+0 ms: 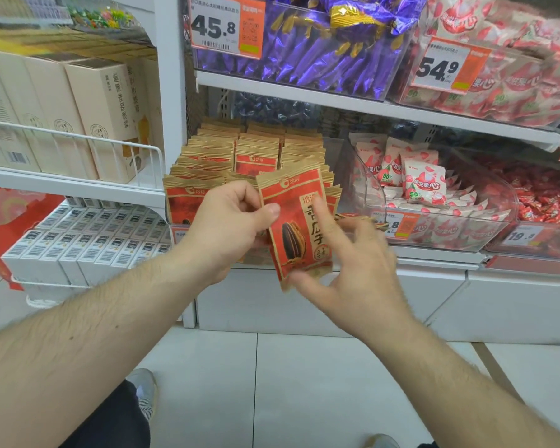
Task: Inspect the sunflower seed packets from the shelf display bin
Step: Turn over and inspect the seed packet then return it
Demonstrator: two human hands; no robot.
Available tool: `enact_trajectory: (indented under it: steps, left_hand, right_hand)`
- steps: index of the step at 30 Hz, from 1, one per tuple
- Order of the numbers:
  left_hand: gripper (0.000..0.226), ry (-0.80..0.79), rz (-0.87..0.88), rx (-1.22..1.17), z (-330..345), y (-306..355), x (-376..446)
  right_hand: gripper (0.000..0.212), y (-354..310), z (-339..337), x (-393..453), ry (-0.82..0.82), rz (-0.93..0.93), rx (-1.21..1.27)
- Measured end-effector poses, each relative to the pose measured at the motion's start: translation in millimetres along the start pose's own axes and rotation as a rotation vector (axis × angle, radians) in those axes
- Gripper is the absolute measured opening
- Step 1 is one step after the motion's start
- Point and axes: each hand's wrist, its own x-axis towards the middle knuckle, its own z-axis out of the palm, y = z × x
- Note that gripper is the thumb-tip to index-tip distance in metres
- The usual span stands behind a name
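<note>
The left hand (227, 227) had 1 sunflower seed packet (296, 221) pinched along its left edge, thumb on the printed front and fingers curled behind, the packet standing upright and tilted a touch, lifted in front of the bin! The right hand (353, 270) was spread loose, blurred, its fingers straight; the index finger lay across the packet's front and the thumb sat at the bottom corner, gripping nothing that could be made out. Just behind both hands, the display bin (249, 160) held the rest of the packets in 3 upright rows, too tightly stacked to count. To the right of the right hand sat 1 clear bin of white and pink strawberry candy packs (424, 185), and beyond it 1 bin of red wrapped sweets (543, 202). Above the hands, 1 bin of purple wrapped candy (307, 50) carried a 45.8 price tag (227, 25). Left of the left hand, 1 wire-fronted shelf held tall beige boxes (101, 118).
</note>
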Motion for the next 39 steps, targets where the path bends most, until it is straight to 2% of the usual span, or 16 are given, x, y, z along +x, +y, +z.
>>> enact_trajectory:
  steps: [1, 3, 5, 6, 9, 14, 18, 25, 31, 34, 35, 37, 39]
  left_hand:
    - [0.034, 0.003, 0.085, 0.079, -1, -3, 0]
    - [0.036, -0.008, 0.283, 0.263, -2, -8, -2]
    - [0.034, -0.042, 0.407, 0.314, 3, -10, -6]
    - [0.03, -0.077, 0.453, 0.31, 6, -10, -9]
    - [0.013, -0.126, 0.635, 0.361, 10, -12, -12]
    - [0.007, -0.12, 0.816, 0.429, 9, -16, -8]
    - [0.006, -0.096, 0.853, 0.453, 8, -15, -6]
    - [0.005, -0.086, 0.886, 0.459, 6, -15, -5]
    - [0.02, -0.094, 0.849, 0.444, 5, -14, -5]
    - [0.009, -0.1, 0.751, 0.411, 1, -13, -5]
    - [0.001, -0.104, 0.742, 0.412, 0, -12, -5]
    - [0.01, -0.095, 0.753, 0.443, -3, -7, -7]
    - [0.014, -0.067, 0.776, 0.5, -7, -2, -4]
  right_hand:
    - [0.093, -2, -2, 1, 0.111, 0.037, 0.11]
    - [0.092, -9, -5, 1, 0.229, 0.157, 0.434]
    - [0.091, -18, -8, 1, 0.239, 0.274, 0.735]
    - [0.083, -22, -7, 1, 0.233, 0.279, 0.841]
    - [0.055, -26, -5, -1, 0.25, 0.233, 0.955]
    - [0.043, -25, -8, -2, 0.316, 0.271, 0.972]
    - [0.034, -24, -9, -2, 0.324, 0.24, 0.975]
    - [0.031, -22, -12, -1, 0.316, 0.221, 0.975]
    - [0.026, -21, -16, 1, 0.303, 0.209, 0.953]
    - [0.005, -17, -17, 4, 0.225, 0.232, 0.947]
    - [0.013, -15, -16, 5, 0.203, 0.248, 0.918]
    - [0.025, -14, -16, 6, 0.183, 0.277, 0.863]
    - [0.019, -14, -18, 11, 0.214, 0.339, 0.881]
